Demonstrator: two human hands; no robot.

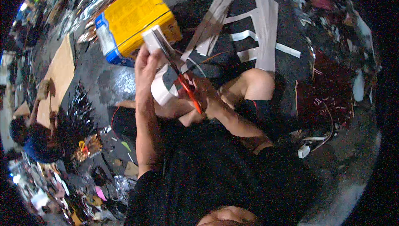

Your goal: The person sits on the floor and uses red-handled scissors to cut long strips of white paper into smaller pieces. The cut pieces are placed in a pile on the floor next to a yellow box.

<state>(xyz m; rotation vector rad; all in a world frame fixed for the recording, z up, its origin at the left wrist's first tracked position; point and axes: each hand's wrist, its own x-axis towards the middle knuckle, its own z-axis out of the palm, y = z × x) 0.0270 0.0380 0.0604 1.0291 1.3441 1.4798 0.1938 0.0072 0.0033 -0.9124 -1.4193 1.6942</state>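
A: Starting at the far left?

B: A tan cardboard sheet (60,74), then a yellow and blue box (135,22) standing just beyond the hands, perhaps placed there for easy reach.

A: And the left hand (145,63)?

B: Raised in front of the box, fingers closed, pinching a white strip (152,39) between thumb and fingertips, probably to steady it against the scissors (192,94). Below, a curled white band (160,91), hanging loose; cannot tell whether joined to the strip.

A: The right hand (204,91)?

B: Curled tight round the red-orange handles, aiming the blades up and away from the lap, likely to line up with the strip. Too blurred to tell parted blades from closed ones.

A: Farther right?

B: First a slanting bundle of pale strips (214,22), then a straighter bundle (266,34) beyond the bare knee (260,85), a few ends sticking out sideways; perhaps laid lengthwise to stay together.
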